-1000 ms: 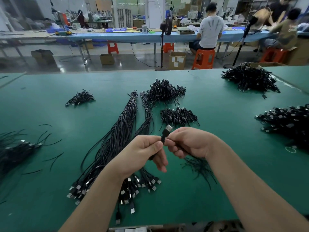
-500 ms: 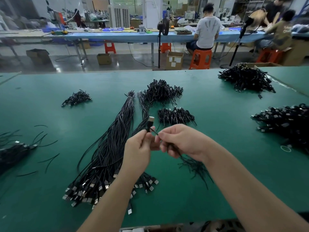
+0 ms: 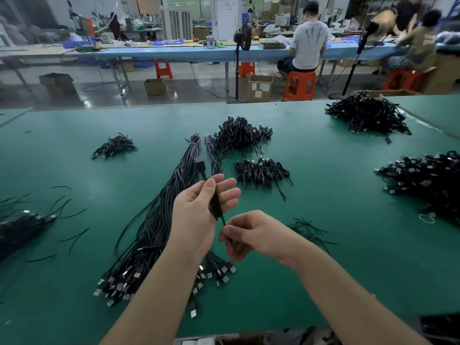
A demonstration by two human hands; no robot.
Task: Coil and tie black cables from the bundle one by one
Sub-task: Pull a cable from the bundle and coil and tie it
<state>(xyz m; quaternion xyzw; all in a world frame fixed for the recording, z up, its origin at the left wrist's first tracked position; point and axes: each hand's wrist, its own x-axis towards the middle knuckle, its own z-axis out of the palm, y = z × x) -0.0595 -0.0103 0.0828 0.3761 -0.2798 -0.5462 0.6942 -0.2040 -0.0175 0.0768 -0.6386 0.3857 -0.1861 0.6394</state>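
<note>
Green table [image 3: 323, 270] w/ cable bundles [image 3: 154, 220]

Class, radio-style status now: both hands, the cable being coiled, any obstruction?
Left hand holds coiled cable against palm, fingers straight. Right hand pinches its loose tail. Uncoiled bundle on table below; nothing blocking.

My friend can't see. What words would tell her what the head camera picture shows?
A person's left hand holds a coiled black cable above a green table, while the right hand pinches its thin loose end. A long bundle of black cables lies underneath, with piles of tied black cables around.
</note>
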